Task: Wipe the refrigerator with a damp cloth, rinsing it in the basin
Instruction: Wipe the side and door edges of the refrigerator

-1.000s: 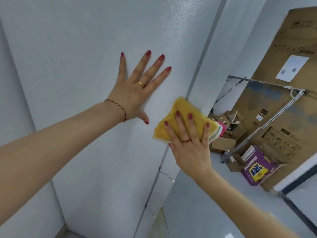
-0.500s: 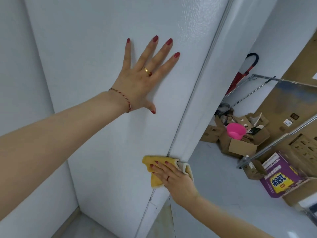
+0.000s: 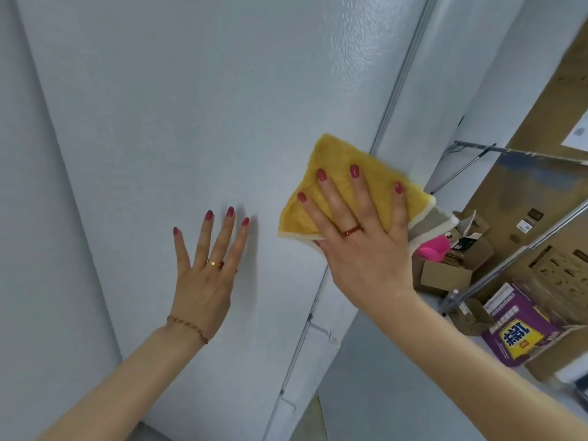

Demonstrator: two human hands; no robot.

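Note:
The white refrigerator (image 3: pixel 191 106) fills most of the view, its side panel facing me and its front edge running down the middle right. My right hand (image 3: pixel 359 243) presses a folded yellow cloth (image 3: pixel 321 173) flat against the panel near that edge, fingers spread over it. My left hand (image 3: pixel 206 265) lies flat on the panel to the left of the cloth, fingers apart, holding nothing. A pink basin (image 3: pixel 434 248) shows partly behind the cloth, on the floor among boxes.
Cardboard boxes (image 3: pixel 445 275) and a purple carton (image 3: pixel 518 332) sit on the floor at the right. A metal rack frame (image 3: pixel 509 259) slants across them. A large brown cardboard sheet (image 3: pixel 541 138) leans behind. A white wall (image 3: pixel 19 218) stands at the left.
My right hand has swept the cloth up along the refrigerator's edge from its low position. My left hand sits lower in the view than before, still flat on the panel.

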